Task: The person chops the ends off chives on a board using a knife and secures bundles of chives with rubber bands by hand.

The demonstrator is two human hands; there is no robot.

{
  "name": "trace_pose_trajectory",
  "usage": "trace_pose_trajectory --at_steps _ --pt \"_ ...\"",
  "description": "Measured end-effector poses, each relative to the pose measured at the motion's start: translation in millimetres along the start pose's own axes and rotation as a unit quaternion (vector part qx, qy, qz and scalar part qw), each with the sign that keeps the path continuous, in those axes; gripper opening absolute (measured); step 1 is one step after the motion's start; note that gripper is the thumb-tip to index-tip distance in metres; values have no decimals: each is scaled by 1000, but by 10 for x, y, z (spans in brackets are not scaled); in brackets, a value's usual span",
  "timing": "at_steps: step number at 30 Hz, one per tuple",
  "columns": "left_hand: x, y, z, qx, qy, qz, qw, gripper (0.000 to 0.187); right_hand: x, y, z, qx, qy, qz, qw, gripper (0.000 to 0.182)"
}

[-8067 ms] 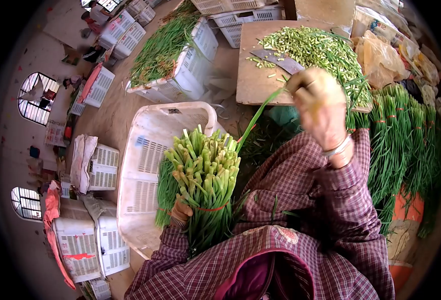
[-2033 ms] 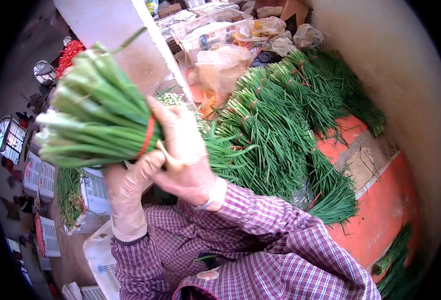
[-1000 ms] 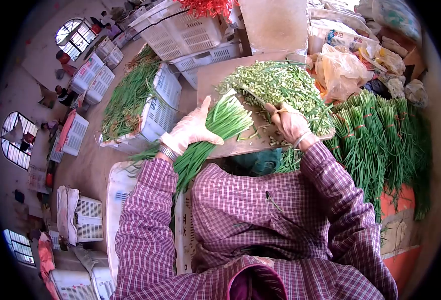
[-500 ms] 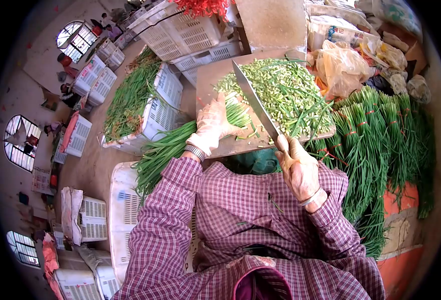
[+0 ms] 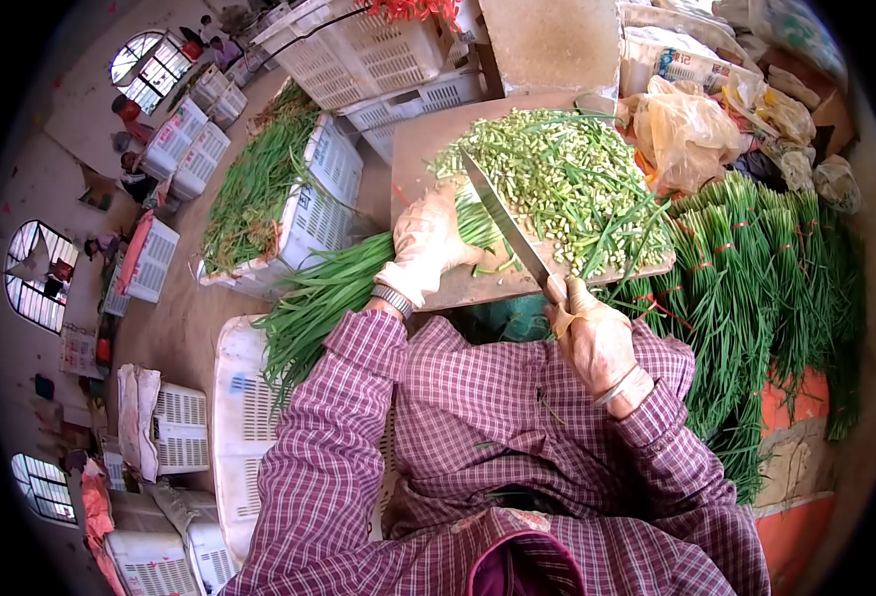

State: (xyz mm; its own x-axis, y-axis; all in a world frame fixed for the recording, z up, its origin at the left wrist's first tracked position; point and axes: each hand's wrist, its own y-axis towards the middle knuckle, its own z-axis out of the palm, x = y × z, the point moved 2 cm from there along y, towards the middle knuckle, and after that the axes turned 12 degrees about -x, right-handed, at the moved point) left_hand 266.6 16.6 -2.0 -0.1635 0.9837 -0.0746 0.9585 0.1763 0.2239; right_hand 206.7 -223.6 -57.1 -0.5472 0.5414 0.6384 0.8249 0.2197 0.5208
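My left hand, in a thin pale glove, is wrapped over a bunch of long green chives and presses it on the cutting board. The cut ends stick out past its fingers, and the leaves trail off the board's left edge. My right hand grips the handle of a long knife. Its blade slants up and left across the board, between the bunch ends and a heap of chopped chives. A few cut pieces lie just beneath the blade.
Banded chive bundles are stacked to the right. A white crate of greens stands left, with stacked crates behind the board. Crumpled plastic bags lie at the back right. Another white crate sits beside my left arm.
The knife's tip has dropped lower in view, and the blade lies at a flatter slant. My left hand stays on the bunch, nearly unmoved.
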Motion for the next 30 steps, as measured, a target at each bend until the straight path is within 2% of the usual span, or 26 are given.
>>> trace_pose_trajectory --at_steps 2,4,8,10,13,16,18,20,22,23,25,26,27,30 --pt "21 -19 68 -15 23 7 1000 101 -2 25 -12 0 3 -10 1000 18" --pt "-2 -62 74 -84 21 56 995 95 65 81 -88 30 -41 -12 999 18" --pt "-16 -82 117 -85 37 54 994 84 74 172 -128 60 -70 -14 996 19" --pt "-17 -83 132 -129 7 81 988 74 48 203 -129 62 -78 -27 995 21" --pt "-7 -84 199 -134 6 80 988 68 43 295 -122 87 -65 -32 994 23" --pt "9 -90 233 -160 15 97 982 68 11 410 -117 119 -62 -24 991 24" --pt "-12 -101 260 -150 20 100 983 68 -57 508 -79 135 -18 -99 986 23" --pt "-34 -108 235 -141 27 100 985 68 -77 663 7 133 -14 -76 988 22" --pt "-53 -117 166 -113 26 84 990 70 -140 817 147 190 11 -110 975 20" --pt "-14 -93 222 -114 27 85 989 70 -150 866 181 210 15 -76 975 21" --pt "14 -75 301 -178 40 149 972 81 -110 892 188 218 13 -76 973 22" --pt "48 -48 338 -180 41 152 971 81 -109 911 183 227 12 -77 971 24" --pt "32 -59 316 -169 39 145 974 78 -182 877 269 215 6 -87 973 26" --pt "-2 -71 271 -149 9 138 979 73 -170 772 643 144 -9 -31 989 28"
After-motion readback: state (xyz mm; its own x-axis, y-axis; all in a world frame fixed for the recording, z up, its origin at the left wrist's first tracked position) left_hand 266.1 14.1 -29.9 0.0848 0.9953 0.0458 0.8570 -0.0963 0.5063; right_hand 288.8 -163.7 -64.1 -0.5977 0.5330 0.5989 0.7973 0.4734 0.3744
